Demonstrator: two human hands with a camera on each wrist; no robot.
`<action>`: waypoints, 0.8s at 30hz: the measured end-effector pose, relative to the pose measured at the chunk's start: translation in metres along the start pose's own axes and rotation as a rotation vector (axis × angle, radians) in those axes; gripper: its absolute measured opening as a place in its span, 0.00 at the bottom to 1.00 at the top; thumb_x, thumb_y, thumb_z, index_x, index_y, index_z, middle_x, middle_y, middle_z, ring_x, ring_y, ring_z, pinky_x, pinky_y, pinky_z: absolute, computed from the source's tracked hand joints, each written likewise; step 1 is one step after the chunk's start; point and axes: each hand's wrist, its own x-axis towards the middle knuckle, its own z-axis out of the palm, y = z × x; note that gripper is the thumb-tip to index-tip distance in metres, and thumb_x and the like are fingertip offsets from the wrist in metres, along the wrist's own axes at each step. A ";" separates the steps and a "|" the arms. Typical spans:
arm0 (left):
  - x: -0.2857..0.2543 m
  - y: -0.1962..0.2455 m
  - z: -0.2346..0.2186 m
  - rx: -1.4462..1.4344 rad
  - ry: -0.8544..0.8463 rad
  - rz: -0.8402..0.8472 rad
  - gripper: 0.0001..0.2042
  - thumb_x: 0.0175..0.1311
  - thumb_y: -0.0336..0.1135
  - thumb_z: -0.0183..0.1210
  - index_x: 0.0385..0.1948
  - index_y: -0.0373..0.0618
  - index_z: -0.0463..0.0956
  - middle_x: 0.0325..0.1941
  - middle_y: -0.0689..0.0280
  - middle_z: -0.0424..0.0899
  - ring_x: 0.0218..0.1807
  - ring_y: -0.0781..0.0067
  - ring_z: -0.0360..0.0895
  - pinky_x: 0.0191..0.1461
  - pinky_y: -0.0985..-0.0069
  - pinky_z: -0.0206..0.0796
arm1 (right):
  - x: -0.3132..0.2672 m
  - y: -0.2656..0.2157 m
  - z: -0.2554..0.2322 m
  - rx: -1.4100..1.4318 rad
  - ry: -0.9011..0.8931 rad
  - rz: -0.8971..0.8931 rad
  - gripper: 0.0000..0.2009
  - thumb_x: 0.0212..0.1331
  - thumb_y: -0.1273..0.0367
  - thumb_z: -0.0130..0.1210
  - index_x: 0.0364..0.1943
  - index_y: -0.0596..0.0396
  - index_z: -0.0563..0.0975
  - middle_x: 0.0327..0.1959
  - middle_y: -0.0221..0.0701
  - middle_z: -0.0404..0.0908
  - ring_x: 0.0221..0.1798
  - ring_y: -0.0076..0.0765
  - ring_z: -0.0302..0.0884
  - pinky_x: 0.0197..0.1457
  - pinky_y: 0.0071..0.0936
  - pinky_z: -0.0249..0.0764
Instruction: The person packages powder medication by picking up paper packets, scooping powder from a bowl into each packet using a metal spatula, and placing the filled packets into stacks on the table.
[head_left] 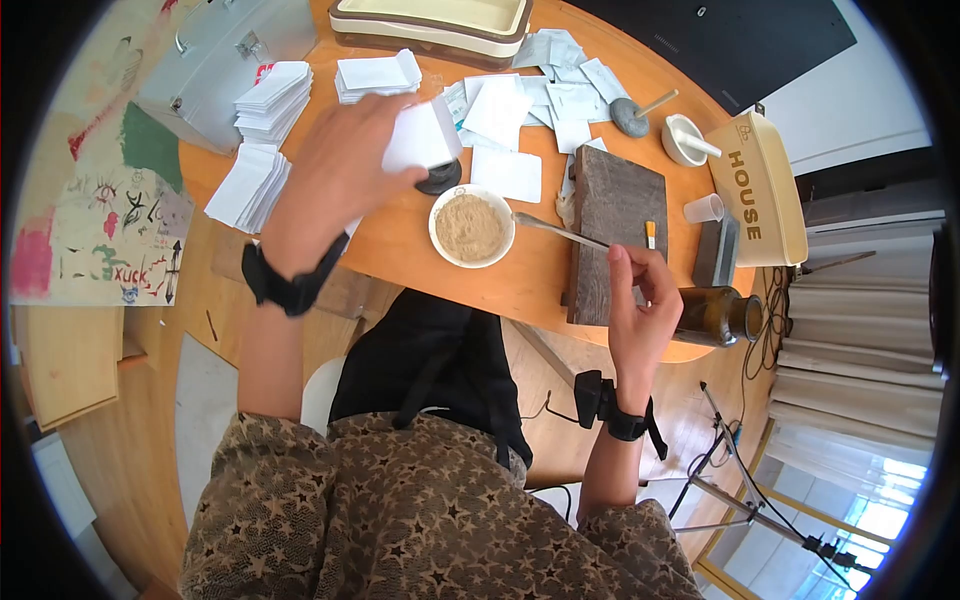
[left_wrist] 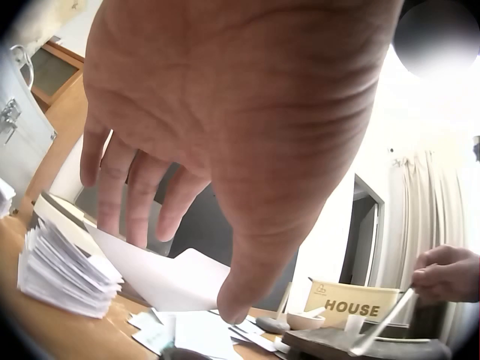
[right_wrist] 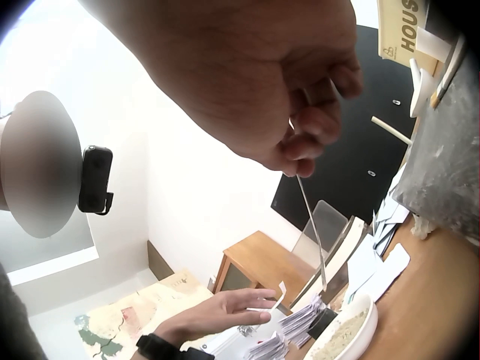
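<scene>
1. Right now I read the metal spoon point(head_left: 560, 232) slanting from the right grip point(head_left: 643, 300) toward the bowl point(head_left: 471, 264), tip by its right rim; contact unclear. Right grip clamped on handle.
2. Left grip point(head_left: 335, 170) pinches a folded white paper point(head_left: 422, 138), just beyond the bowl's left side.
3. Spoon: slim, silvery. Bowl: white, on the desk point(head_left: 395, 245), heaped with tan powder point(head_left: 470, 225).

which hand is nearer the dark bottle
Right. The right hand is close beside the bottle; the left hand is much farther off, by the paper stacks.
</scene>
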 end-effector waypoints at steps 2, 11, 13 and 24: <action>-0.016 0.010 0.008 -0.082 0.050 0.036 0.33 0.52 0.33 0.71 0.64 0.47 0.73 0.59 0.55 0.81 0.61 0.49 0.75 0.68 0.59 0.63 | 0.000 -0.002 -0.005 0.023 0.012 0.012 0.08 0.67 0.69 0.63 0.35 0.62 0.81 0.23 0.25 0.77 0.28 0.18 0.69 0.34 0.19 0.67; -0.049 0.039 0.024 -0.094 -0.009 -0.001 0.34 0.50 0.33 0.72 0.63 0.42 0.72 0.58 0.54 0.79 0.62 0.51 0.72 0.71 0.59 0.60 | -0.001 -0.023 -0.002 0.101 0.026 -0.032 0.07 0.67 0.71 0.63 0.36 0.62 0.81 0.23 0.25 0.77 0.28 0.18 0.68 0.34 0.18 0.66; -0.051 0.044 0.025 -0.081 -0.009 0.011 0.33 0.50 0.32 0.72 0.63 0.43 0.72 0.59 0.55 0.79 0.62 0.51 0.72 0.70 0.60 0.61 | -0.003 -0.025 0.002 0.119 0.003 -0.026 0.07 0.67 0.71 0.63 0.36 0.62 0.81 0.23 0.25 0.77 0.28 0.18 0.68 0.34 0.19 0.66; -0.053 0.047 0.022 -0.157 -0.029 0.030 0.36 0.50 0.33 0.73 0.65 0.44 0.70 0.61 0.55 0.78 0.64 0.51 0.71 0.71 0.60 0.61 | -0.003 -0.024 0.011 0.054 -0.037 -0.048 0.06 0.67 0.72 0.63 0.35 0.62 0.80 0.21 0.28 0.76 0.26 0.17 0.67 0.31 0.19 0.65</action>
